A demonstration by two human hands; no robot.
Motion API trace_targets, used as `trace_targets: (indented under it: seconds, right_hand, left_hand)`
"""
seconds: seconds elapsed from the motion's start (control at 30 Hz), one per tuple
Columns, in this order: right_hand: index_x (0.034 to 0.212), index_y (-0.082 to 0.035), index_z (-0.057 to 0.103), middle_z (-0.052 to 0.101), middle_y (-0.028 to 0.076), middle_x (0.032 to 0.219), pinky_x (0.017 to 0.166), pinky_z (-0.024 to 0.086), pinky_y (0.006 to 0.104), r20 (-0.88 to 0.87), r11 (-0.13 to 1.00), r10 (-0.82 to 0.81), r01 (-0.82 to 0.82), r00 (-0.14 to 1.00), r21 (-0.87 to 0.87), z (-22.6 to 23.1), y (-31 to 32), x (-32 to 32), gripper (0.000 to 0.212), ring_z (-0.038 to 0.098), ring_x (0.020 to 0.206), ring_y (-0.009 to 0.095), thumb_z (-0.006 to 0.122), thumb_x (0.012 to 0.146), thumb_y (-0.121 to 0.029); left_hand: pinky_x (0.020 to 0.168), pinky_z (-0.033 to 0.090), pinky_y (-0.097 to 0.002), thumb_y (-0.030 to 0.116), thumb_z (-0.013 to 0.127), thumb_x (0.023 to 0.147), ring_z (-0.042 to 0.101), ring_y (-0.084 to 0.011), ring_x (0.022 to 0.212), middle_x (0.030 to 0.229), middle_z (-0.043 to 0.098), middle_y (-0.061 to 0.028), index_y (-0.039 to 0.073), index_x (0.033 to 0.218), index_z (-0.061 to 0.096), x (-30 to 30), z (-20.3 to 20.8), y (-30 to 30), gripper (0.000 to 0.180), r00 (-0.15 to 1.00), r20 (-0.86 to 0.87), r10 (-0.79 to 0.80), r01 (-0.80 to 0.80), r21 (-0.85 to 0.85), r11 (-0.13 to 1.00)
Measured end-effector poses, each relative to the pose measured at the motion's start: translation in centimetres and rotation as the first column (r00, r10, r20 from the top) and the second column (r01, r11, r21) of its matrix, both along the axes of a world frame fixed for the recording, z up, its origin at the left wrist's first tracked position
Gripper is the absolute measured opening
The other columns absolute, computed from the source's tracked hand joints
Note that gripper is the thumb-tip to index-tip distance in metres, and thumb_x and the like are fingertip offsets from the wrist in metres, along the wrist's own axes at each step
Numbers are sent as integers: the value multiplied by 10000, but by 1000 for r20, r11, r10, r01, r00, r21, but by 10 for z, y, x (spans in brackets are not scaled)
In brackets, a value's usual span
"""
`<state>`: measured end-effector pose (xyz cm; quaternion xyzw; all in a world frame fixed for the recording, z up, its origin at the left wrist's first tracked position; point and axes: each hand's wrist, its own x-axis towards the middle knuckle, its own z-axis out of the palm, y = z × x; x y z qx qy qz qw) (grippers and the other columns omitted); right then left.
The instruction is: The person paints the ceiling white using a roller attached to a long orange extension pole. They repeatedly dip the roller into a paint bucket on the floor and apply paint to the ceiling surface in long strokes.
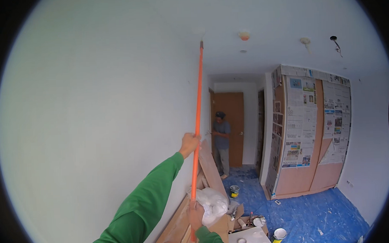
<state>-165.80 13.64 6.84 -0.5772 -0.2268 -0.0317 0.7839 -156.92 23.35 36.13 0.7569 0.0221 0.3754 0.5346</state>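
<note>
A long orange extension pole rises steeply in front of me, close to the pale wall on the left. My left hand is wrapped round its middle, the arm in a green sleeve stretched forward. Lower down, my right hand grips the same pole near its bottom end. The dark tip of the pole reaches up to the white ceiling, where a pale paint roller seems to touch it. That head blends into the ceiling, so its shape is hard to make out.
Wooden boards and a clear plastic bag lie along the left wall. A box of tools and paint buckets stand on blue floor sheeting. Newspaper covers the wardrobe. A person stands by the brown door.
</note>
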Motion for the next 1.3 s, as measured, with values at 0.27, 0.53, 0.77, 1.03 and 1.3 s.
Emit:
trace_targets:
  seconds: [0.27,0.53,0.77,1.03,1.3]
  right_hand:
    - [823,61,636,593,133,651,603,451,372,93,990,-8,21,996,-139,89,4,-3,555,572,617,224,422,1037,-404]
    - [880,26,633,587,95,683,623,459,353,99,988,-33,47,995,-145,38,-12,-37,539,560,644,192,434,1031,-451]
    - [843,-6,607,532,7,660,537,418,274,51,976,58,-46,997,-213,-37,-29,-86,496,478,593,84,429,1044,-422]
    - [805,-14,575,502,-5,651,532,402,259,77,990,111,-104,991,-91,-11,4,-105,476,467,589,73,425,1052,-392]
    - [919,54,651,640,147,711,618,487,363,73,977,17,-1,997,-212,31,49,-89,557,611,630,233,411,1039,-434]
  left_hand:
    - [493,545,-378,113,641,855,671,-251,583,707,650,-153,-97,827,653,21,10,44,212,998,3,57,-57,13,998]
    - [570,568,-363,145,621,897,693,-252,657,798,667,-162,-104,931,635,-69,-5,-1,252,991,-52,-125,122,-49,991]
    - [558,567,-327,144,609,937,685,-216,641,783,670,-142,-112,945,635,-134,-67,-3,257,981,-41,-187,181,-121,976]
    - [584,562,-309,157,613,931,675,-203,647,831,665,-143,-126,1024,633,-140,-67,33,298,996,18,-91,91,-14,996]
    - [585,540,-308,163,645,896,649,-186,630,781,655,-126,-121,956,650,-116,-40,65,290,993,76,-86,87,-6,996]
